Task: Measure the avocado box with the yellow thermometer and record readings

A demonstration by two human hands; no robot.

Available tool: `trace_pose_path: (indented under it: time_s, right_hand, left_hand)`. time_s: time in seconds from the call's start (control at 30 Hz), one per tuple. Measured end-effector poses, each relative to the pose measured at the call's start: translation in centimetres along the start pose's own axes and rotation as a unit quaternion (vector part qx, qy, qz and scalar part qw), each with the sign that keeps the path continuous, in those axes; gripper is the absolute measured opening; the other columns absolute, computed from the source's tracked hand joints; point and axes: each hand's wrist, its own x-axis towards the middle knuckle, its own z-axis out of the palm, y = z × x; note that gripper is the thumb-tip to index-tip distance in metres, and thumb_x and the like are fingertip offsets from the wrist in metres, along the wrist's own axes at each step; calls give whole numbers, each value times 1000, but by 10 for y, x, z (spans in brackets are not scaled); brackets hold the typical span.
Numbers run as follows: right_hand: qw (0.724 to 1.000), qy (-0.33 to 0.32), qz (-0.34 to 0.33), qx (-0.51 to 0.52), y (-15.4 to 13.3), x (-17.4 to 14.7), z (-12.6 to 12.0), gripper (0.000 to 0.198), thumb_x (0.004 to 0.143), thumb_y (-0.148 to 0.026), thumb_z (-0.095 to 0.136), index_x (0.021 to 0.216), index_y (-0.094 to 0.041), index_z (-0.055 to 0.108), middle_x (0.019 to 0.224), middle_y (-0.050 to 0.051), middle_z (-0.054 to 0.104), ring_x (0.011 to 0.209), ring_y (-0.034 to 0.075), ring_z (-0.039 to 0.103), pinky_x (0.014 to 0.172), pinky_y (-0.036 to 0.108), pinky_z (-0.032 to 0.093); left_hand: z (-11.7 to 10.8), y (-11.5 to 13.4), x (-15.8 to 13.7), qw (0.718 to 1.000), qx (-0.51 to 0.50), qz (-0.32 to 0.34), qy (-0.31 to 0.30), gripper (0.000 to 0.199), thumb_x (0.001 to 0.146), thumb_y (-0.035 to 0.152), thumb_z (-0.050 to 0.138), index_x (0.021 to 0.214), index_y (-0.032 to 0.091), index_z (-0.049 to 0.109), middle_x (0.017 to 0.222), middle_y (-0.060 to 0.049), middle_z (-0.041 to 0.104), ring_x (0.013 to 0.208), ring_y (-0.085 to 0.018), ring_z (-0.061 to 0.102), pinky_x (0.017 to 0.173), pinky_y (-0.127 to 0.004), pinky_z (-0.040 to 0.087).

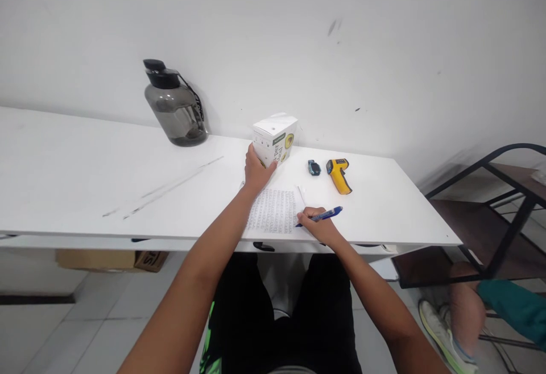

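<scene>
My left hand (256, 170) is closed around the lower part of a white carton (268, 135) with avocado pictures and a slanted top, the thumb across its front. The carton stands tilted near the wall. Below it lies a sheet of paper (273, 209) covered with rows of dark handwriting. My right hand (318, 225) grips a blue pen (330, 213), its tip down at the sheet's right edge near the bottom lines. A small smartwatch (314, 167) and a yellow infrared thermometer (340, 176) lie to the right of the carton.
On the left, a large grey water bottle (177, 109) with a black lid stands against the wall. A cardboard box (106, 260) sits under the white table (77, 181). At right are a dark-framed rack (486, 220) and another person's leg and shoe (443, 334).
</scene>
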Motion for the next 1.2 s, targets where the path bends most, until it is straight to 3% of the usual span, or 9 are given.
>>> trace_pose_path:
  time_s: [0.17, 0.37, 0.57, 0.63, 0.73, 0.87, 1.0, 1.07, 1.2]
  right_hand:
    - [1000, 18, -3, 0, 0, 0, 1, 40, 86, -49, 55, 56, -24, 44, 59, -1, 51, 63, 17, 50, 63, 31, 39]
    - [1000, -10, -4, 2, 1, 1, -1, 40, 85, -48, 56, 56, -25, 43, 58, -1, 48, 62, 17, 47, 61, 31, 37]
    - [997, 80, -20, 1, 5, 1, -2, 34, 94, -48, 54, 72, -23, 63, 69, 2, 62, 72, 20, 60, 71, 31, 48]
    - [992, 90, -72, -55, 4, 6, 0, 28, 96, -46, 56, 89, -23, 69, 89, 5, 70, 85, 21, 65, 78, 31, 50]
    - [962, 32, -120, -245, -1, 20, 3, 23, 100, -36, 54, 112, -24, 69, 117, 9, 68, 90, 22, 66, 77, 31, 50]
    - [894, -17, -72, -441, -14, 46, 9, 40, 100, -16, 43, 134, -21, 62, 132, 15, 60, 84, 22, 66, 68, 31, 46]
    - [870, -42, -40, -489, -23, 73, 4, 56, 98, -11, 41, 153, -19, 48, 134, 19, 58, 90, 25, 69, 69, 33, 48]
    - [873, -13, -27, -486, -24, 85, -6, 57, 101, -16, 40, 158, -19, 43, 135, 20, 59, 94, 27, 69, 73, 35, 50]
    - [869, 139, 58, -471, -16, 99, -40, 48, 105, -29, 40, 148, -12, 52, 131, 22, 61, 110, 32, 64, 88, 41, 49]
  left_hand:
    - [0, 1, 0, 1000, -11, 6, 4, 102, 70, 29, 85, 155, 28, 29, 156, -16, 44, 151, -38, 40, 126, -57, 33]
    - [-2, 4, -2, 1000, -11, -3, -7, 102, 72, 28, 85, 156, 26, 26, 160, -17, 40, 152, -38, 38, 126, -55, 34]
    - [0, 4, -1, 1000, -10, -1, -4, 103, 72, 28, 86, 156, 24, 26, 160, -20, 40, 153, -40, 36, 127, -58, 29]
    - [1, 2, -1, 1000, -13, -3, 5, 108, 69, 30, 88, 157, 26, 24, 160, -19, 41, 153, -42, 37, 127, -61, 29]
    - [2, 1, 0, 1000, -18, -6, 10, 113, 68, 32, 88, 158, 27, 20, 161, -21, 41, 151, -43, 40, 125, -64, 32]
    - [2, 2, -1, 1000, -8, -8, 13, 111, 70, 30, 85, 158, 23, 19, 161, -23, 41, 150, -42, 42, 123, -63, 35]
    - [3, 4, -1, 1000, -3, -5, 24, 103, 69, 28, 85, 154, 24, 27, 157, -21, 45, 148, -42, 44, 120, -62, 38]
    - [3, 4, 0, 1000, -2, -7, 25, 100, 68, 28, 85, 151, 25, 31, 153, -20, 48, 146, -41, 46, 119, -61, 39]
    - [2, 4, 1, 999, 6, -23, 24, 96, 67, 30, 87, 148, 26, 35, 148, -18, 51, 144, -41, 47, 119, -62, 39]
